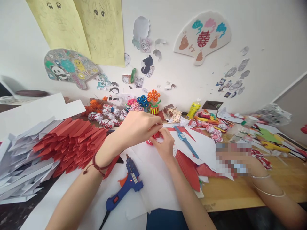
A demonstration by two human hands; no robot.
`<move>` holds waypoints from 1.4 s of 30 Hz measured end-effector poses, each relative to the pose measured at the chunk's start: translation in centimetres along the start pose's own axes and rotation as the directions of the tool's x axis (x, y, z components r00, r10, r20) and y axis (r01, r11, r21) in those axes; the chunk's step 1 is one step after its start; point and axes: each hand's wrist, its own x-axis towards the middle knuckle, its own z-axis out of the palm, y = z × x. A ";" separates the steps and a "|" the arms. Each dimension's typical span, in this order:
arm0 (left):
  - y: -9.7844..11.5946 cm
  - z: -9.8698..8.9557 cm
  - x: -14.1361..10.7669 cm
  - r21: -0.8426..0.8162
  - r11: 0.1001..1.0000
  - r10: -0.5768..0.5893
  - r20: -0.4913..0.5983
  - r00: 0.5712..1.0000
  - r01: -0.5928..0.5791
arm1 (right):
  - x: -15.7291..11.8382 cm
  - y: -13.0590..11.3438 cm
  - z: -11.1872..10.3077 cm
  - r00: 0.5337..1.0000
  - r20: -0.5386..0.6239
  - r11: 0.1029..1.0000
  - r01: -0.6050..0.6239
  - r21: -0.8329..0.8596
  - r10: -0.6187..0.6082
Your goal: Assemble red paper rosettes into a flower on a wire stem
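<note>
Near the middle of the view both hands meet over white paper (pixel 153 172). My left hand (pixel 141 125), with a dark red cord bracelet on the wrist, pinches a thin stick (pixel 170 122) that points to the right. Just below it, my right hand (pixel 165 143) has its fingers closed on a small red and white paper flower (pixel 151 140), partly hidden by the fingers. A blue glue gun (pixel 131 179) with an orange trigger and a lit red light lies on the paper below my hands.
Folded red strips (pixel 74 140) and folded white strips (pixel 21 163) are stacked at the left. A blue watch (pixel 185 140) lies on papers at the right. Another person's braceleted arm (pixel 271 188) reaches in from the right. Paper flowers (pixel 111 116), a yellow bottle (pixel 193 109) and a clear bottle (pixel 236 131) stand behind.
</note>
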 end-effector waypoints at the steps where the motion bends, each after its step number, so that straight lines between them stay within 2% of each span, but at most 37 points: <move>1: 0.0 0.0 0.0 0.004 1.000 0.003 -0.001 1.000 -0.003 | 0.0 0.0 0.0 1.000 0.001 1.000 -0.001 0.001 0.001; 25: -0.2 0.6 0.0 0.046 0.999 -0.004 -0.042 0.999 0.006 | 0.2 -0.2 -0.2 0.998 0.038 0.999 -0.041 0.022 0.040; 42: -0.1 0.1 0.0 -0.032 0.997 -0.075 -0.095 0.993 0.072 | 0.1 -0.1 -0.1 0.999 0.042 0.999 -0.028 0.036 0.027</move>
